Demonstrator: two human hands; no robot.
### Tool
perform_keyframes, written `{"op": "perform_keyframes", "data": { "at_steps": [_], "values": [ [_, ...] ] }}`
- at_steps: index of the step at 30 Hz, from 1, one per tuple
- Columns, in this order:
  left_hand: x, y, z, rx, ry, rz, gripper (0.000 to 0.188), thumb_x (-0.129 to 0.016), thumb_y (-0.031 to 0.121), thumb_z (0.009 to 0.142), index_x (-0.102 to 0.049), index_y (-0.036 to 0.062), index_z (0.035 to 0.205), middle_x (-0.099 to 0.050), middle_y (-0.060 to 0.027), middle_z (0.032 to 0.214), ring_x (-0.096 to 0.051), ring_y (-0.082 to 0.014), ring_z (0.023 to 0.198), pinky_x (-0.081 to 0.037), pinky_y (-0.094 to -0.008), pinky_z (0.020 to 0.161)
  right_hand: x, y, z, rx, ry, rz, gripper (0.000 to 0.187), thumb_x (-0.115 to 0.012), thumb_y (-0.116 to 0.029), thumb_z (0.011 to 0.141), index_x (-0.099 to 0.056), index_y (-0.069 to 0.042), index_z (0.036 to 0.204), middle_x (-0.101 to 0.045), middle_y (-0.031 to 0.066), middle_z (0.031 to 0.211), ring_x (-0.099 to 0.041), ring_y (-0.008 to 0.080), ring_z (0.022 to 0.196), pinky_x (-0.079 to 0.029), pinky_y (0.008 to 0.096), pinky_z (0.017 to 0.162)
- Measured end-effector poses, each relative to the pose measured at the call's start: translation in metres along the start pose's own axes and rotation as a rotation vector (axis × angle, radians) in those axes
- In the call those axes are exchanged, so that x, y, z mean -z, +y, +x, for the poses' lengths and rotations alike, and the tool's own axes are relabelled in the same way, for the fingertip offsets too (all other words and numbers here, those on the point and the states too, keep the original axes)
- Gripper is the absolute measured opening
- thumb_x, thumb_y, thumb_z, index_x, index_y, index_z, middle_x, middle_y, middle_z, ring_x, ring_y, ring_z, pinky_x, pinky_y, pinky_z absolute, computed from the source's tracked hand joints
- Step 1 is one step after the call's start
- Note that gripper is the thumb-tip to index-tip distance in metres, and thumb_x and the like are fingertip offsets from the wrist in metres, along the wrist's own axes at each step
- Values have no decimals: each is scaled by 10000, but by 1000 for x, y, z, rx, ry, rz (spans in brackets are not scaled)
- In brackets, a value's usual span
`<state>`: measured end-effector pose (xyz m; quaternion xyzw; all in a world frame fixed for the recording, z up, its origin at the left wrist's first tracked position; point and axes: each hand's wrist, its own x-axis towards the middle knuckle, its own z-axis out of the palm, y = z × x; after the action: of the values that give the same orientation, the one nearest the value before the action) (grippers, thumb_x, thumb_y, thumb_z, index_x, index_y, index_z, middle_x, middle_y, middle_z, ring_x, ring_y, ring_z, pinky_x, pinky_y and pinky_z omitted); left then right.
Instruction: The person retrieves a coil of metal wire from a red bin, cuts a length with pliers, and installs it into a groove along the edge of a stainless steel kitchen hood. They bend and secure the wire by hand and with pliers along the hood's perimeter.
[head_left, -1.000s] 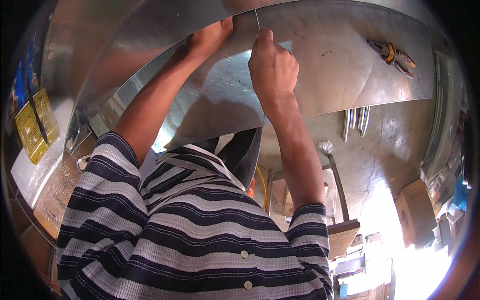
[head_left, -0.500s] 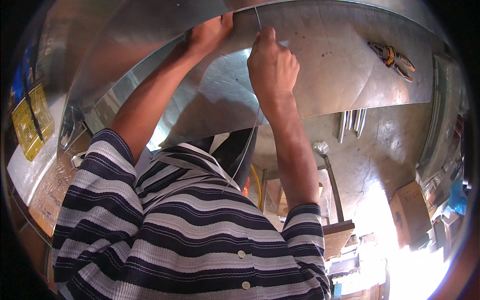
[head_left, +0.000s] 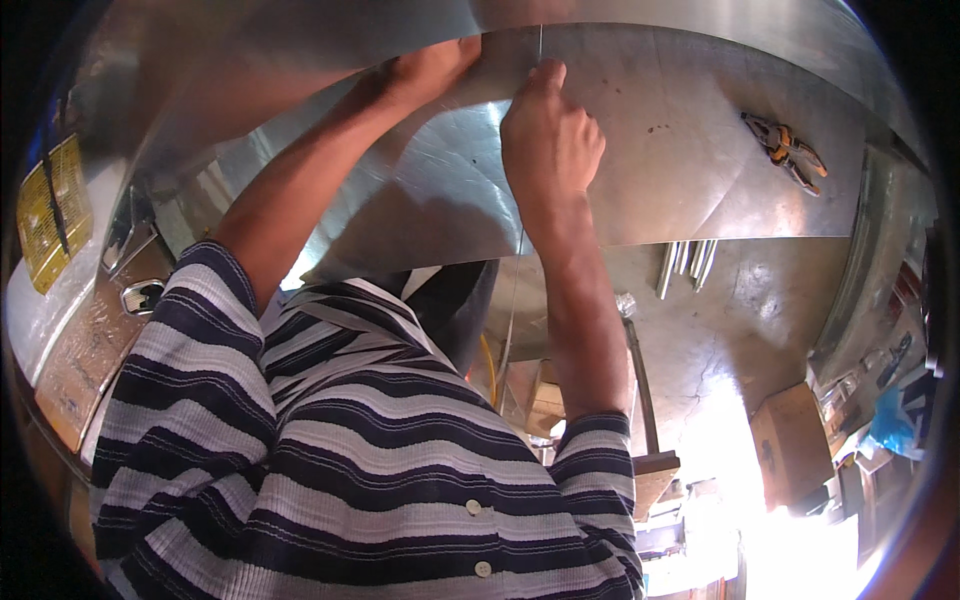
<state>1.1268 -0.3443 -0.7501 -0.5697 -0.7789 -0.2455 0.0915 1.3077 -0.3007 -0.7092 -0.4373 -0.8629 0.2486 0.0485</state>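
My right hand (head_left: 553,140) is closed in a fist around a thin, pale wire (head_left: 541,42). The wire runs up from the fist to the edge of an upper metal sheet (head_left: 330,30), and its other end hangs past the lower sheet toward my legs. Farther left, my left hand (head_left: 440,68) reaches under that upper sheet's curved edge, which hides its fingers. Both hands are over a shiny lower metal sheet (head_left: 640,180). On its right part lies a pair of pliers (head_left: 783,150) with orange and black handles.
Several metal rods (head_left: 687,265) lie on the concrete floor beyond the lower sheet's near edge. A cardboard box (head_left: 790,440) stands at the right. By my right forearm is a stand with a wooden top (head_left: 655,475). A yellow perforated panel (head_left: 50,215) is at far left.
My view has shifted slightly, so the lower sheet's near edge appears lower. My right fist, still on the wire, sits a little farther right. The wire's hanging part is now straighter.
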Motion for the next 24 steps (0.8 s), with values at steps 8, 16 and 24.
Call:
{"op": "perform_keyframes", "data": {
  "at_steps": [8, 16, 24],
  "values": [
    [0, 3, 2, 7, 12, -11, 173, -677, 187, 965, -711, 43, 1053, -751, -115, 1085, -730, -314, 981, -575, -377, 838, -1, 3, -1, 72, 57, -16, 109, -578, -83, 911, -536, -64, 1009, -725, 138, 794, -727, 364, 631, -580, 472, 548],
    [0, 2, -1, 17, 24, -7, 147, -685, 169, 963, -716, 49, 1042, -754, -106, 1080, -733, -308, 976, -576, -373, 834, -5, 1, -2, 62, 90, 3, 95, -561, -89, 924, -523, -62, 1007, -720, 131, 787, -719, 361, 617, -572, 467, 540],
    [-1, 5, 1, 16, 28, -15, 122, -694, 151, 960, -722, 56, 1031, -757, -98, 1076, -737, -301, 970, -578, -369, 831, -1, -1, 8, 28, 21, 11, 120, -562, -96, 907, -527, -51, 1012, -714, 165, 738, -729, 369, 644, -574, 475, 568]
  ]
}}
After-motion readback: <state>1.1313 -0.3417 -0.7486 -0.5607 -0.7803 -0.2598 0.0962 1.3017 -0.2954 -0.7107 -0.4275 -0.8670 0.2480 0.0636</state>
